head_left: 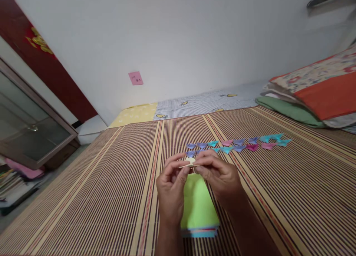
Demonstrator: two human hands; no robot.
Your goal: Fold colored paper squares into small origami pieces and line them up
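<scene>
Between both hands, a small folded piece of pale yellow paper (191,161) is held above the mat. My left hand (172,176) pinches its left side between thumb and fingers. On the right side, my right hand (218,171) grips it the same way. Below the hands lies a stack of coloured paper sheets (198,202), bright yellow-green on top, with blue and pink edges showing underneath. Just beyond my fingers, folded paper shapes (239,148) in purple, teal and pink stand in two rows; the fingers hide part of the nearer row.
A striped bamboo mat (111,196) covers the surface. Folded bedding and a pillow (328,89) sit at the right. A patterned cloth (194,105) runs along the wall, which bears a pink note (135,78). A glass-fronted cabinet (30,119) stands at the left.
</scene>
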